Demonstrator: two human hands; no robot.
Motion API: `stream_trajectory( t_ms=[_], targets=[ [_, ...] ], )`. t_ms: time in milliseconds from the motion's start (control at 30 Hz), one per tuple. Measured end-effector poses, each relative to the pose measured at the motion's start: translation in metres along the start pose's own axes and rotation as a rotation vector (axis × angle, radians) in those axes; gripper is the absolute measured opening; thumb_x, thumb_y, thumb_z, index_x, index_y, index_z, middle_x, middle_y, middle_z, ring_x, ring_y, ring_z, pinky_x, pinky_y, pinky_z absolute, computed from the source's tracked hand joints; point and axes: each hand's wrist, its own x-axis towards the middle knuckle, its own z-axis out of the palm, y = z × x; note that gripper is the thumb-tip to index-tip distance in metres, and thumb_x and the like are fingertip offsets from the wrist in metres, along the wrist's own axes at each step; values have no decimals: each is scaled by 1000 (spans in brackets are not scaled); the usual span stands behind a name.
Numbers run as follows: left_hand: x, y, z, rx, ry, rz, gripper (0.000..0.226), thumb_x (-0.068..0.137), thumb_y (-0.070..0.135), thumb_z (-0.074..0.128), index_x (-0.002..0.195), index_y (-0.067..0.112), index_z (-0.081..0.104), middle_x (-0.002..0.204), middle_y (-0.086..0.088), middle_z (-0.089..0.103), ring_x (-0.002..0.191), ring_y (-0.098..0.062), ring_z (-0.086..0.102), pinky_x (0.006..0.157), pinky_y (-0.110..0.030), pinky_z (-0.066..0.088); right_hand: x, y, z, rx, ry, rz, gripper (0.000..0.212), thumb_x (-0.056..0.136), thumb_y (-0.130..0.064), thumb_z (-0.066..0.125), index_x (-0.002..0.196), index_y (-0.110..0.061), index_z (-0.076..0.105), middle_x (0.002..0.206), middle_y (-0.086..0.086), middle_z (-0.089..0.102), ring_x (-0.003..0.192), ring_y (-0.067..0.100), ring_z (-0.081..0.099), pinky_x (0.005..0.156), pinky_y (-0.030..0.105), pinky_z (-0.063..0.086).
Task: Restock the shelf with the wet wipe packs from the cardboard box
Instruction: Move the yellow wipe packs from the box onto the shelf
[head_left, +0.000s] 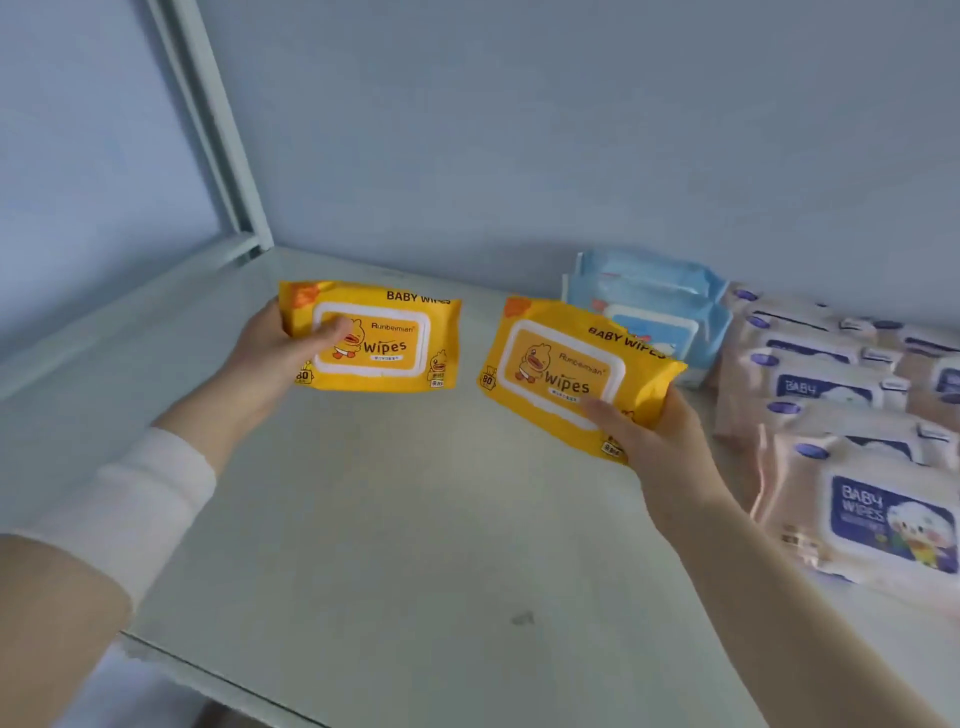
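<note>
wet wipe pack (374, 338) in yellow, with a duck picture and the word "wipes" on the front, held at its left end by the left grip (270, 353): thumb curled over the white lid flap, other fingers hidden behind. front turned toward the camera, long edges about level, over the back left part of the shelf (415, 519); resting on the board or just off it, cannot tell. second yellow pack (566, 374), same print, pinched at its lower right end by the right grip (660, 447): thumb pressed on the front by the flap's lower edge, fingers wrapped round behind. turned clockwise, top edge sloping down to the right, also over the shelf, with a clear gap between it and the first. just behind its upper right corner, pale blue packs (649, 301) stacked close to the wall (571, 130), partly covered by the yellow one. to the right of those, pink packs (831, 415) with dark blue "baby wipes" labels, lying on the shelf in overlapping rows from the wall toward the front and cut off by the right edge of the view; right grip near the closest row. white sleeve (140, 499) round the left forearm, right forearm bare. white upright post (208, 130) at the shelf's back left corner. small dark smudge (522, 618) on the board near the front.
</note>
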Motion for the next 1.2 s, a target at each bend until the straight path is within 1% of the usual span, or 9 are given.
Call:
stream_trajectory(
  t_ms=[167, 300, 433, 567, 667, 767, 1000, 1100, 1200],
  targets=[
    [94, -22, -16, 60, -90, 34, 29, 74, 26, 75, 95, 34, 58, 82, 24, 70, 79, 5, 66, 78, -26, 49, 80, 3, 65, -181, 74, -57, 47, 78, -13, 73, 120, -20, 54, 104, -4, 63, 97, 18, 61, 83, 33, 50],
    [162, -41, -8, 129, -163, 52, 64, 68, 31, 80, 123, 16, 49, 115, -1, 63, 103, -19, 62, 88, -34, 49, 129, 12, 100, -342, 116, -35, 49, 79, -15, 73, 123, -16, 51, 103, -5, 59, 95, 17, 57, 85, 32, 49],
    [216, -46, 6, 244, -171, 140, 50, 75, 18, 75, 113, 16, 43, 97, 6, 56, 97, -16, 54, 71, -20, 44, 175, 14, 112, -451, 242, -12, 49, 78, -17, 74, 121, -13, 50, 109, 3, 61, 103, 24, 58, 89, 37, 48],
    [244, -53, 21, 319, -163, 203, 65, 72, 19, 77, 126, 5, 42, 111, -1, 50, 102, -15, 48, 86, -24, 38, 209, 15, 123, -484, 375, -4, 60, 80, -10, 70, 129, -9, 35, 127, 8, 50, 118, 24, 49, 94, 31, 40],
    [256, -58, 31, 334, -102, 211, 71, 71, 22, 79, 128, 5, 40, 122, -8, 51, 109, -20, 50, 89, -22, 36, 224, 21, 134, -454, 506, -2, 78, 85, -8, 65, 144, -14, 15, 148, 3, 29, 135, 17, 32, 105, 16, 23],
    [261, -65, 35, 304, -24, 184, 76, 70, 24, 80, 130, 5, 38, 130, -13, 47, 116, -22, 51, 90, -23, 39, 235, 28, 146, -344, 666, -43, 73, 95, -6, 48, 149, -14, 0, 157, -4, 5, 143, 8, 10, 89, -8, -9],
    [248, -63, 47, 318, 87, 176, 93, 73, 24, 78, 142, 7, 18, 142, -15, 29, 131, -24, 36, 113, -32, 28, 237, 27, 171, -350, 643, 52, 90, 89, -4, 55, 149, -14, -12, 157, 13, -2, 146, 28, -4, 119, 41, 4],
    [226, -47, 54, 550, 160, 292, 88, 78, 28, 73, 143, 1, 19, 150, -21, 17, 142, -32, 15, 115, -33, 10, 212, 25, 173, -455, 484, 109, 87, 92, -13, 52, 148, -14, -14, 157, 15, -10, 145, 29, -9, 117, 38, 2],
    [199, -23, 60, 757, 64, 597, 71, 83, 22, 66, 141, 3, 29, 153, -23, 13, 143, -37, 11, 117, -37, 10, 177, 13, 161, -695, 288, 100, 79, 94, -20, 49, 150, -16, -8, 157, 13, -7, 146, 27, 1, 116, 34, 11]
  ],
)
